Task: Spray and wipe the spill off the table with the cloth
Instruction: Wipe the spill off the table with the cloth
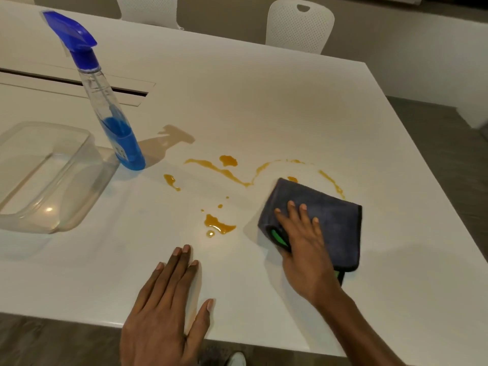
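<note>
An orange-brown spill (220, 225) lies in streaks and blobs across the middle of the white table (264, 107). A folded dark grey cloth (332, 220) with a green tag rests at the spill's right end. My right hand (303, 244) presses flat on the cloth's left part, thumb at the green tag. My left hand (169, 307) lies flat on the table near the front edge, fingers together, holding nothing. A clear spray bottle (111, 109) with blue liquid and a blue trigger head stands upright left of the spill.
A clear plastic container (45, 175) sits at the left, beside the bottle. A long cable slot (79, 84) runs across the table behind it. White chairs (299, 27) stand at the far side. The table's front edge is just below my left hand.
</note>
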